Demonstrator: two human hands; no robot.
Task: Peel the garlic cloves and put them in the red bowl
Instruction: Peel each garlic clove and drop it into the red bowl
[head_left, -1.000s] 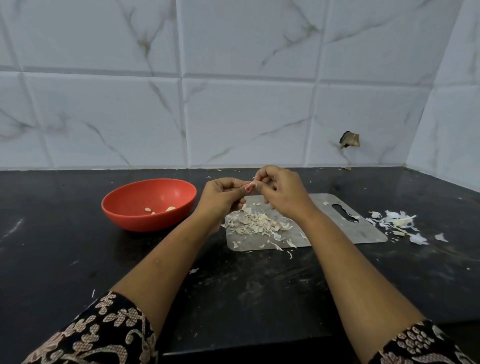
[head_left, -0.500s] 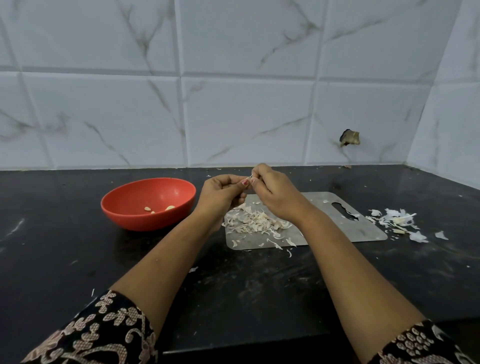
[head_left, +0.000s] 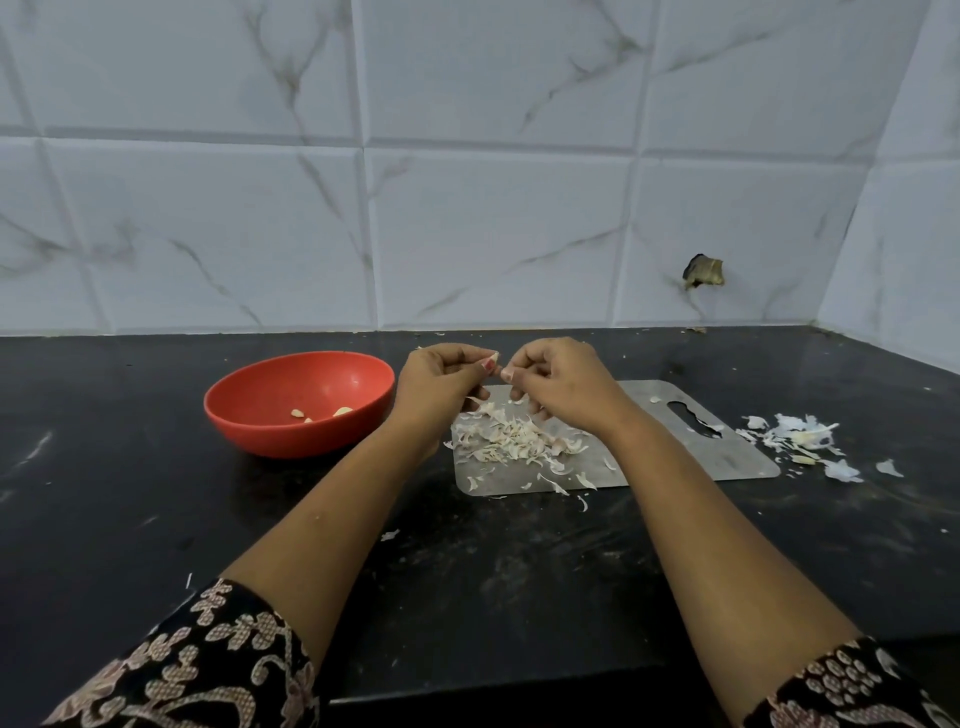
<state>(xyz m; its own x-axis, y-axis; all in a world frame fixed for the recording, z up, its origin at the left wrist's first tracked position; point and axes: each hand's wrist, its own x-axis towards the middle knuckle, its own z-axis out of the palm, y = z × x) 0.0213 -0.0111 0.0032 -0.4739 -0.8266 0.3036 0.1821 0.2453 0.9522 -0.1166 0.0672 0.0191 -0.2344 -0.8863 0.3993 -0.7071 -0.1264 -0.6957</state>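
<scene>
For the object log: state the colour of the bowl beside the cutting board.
The bowl is plain red-orange, unpatterned; the head view shows it best.

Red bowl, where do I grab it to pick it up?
Pinch the rim of the red bowl on its left side, thumb inside, fingers under the outer wall. It stands upright and open, so the thin rim is free; the smooth sloped wall might slip. The left hand, pinching a garlic clove, crowds the right side. Keep it level: peeled cloves lie inside.
</scene>
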